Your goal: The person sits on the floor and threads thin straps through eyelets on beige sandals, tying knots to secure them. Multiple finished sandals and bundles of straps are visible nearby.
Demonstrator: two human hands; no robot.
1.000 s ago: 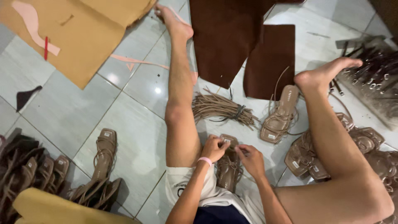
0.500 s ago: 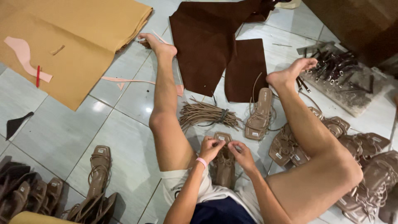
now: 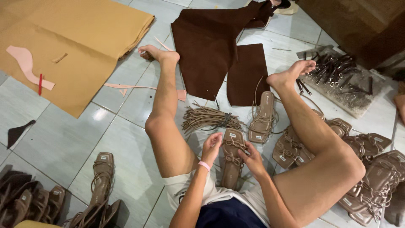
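While both legs lie spread on the tiled floor (image 3: pixel 63 139), I'm watching the hands work a taupe sandal (image 3: pixel 232 162) lying between the thighs, toe pointing to the far side. Left hand (image 3: pixel 211 147) sits at the left edge of the sandal, fingers curled together and pinched on a thin lace near the upper knot; a pink wristband (image 3: pixel 204 165) shows on that wrist. Right hand (image 3: pixel 252 159) comes in from the right, fingertips closed on the lace around the middle strap. Whether either hand grips one strand or two, I cannot tell.

My read is that the lacing or knotting of the straps is the step in hand, with one knot made at the far end and a second under the fingers. Next move, I judge, calls for tension kept even on both sides, so the knot seats flat on the footbed.

Just beyond the sandal lies a bundle of spare laces (image 3: pixel 209 119), with another laced sandal (image 3: pixel 262 118) right of it. Finished sandals (image 3: pixel 358 169) heap up on the right. Farther out, brown suede pieces (image 3: pixel 211 46) lie centre and a tan sheet (image 3: pixel 76 38) left.
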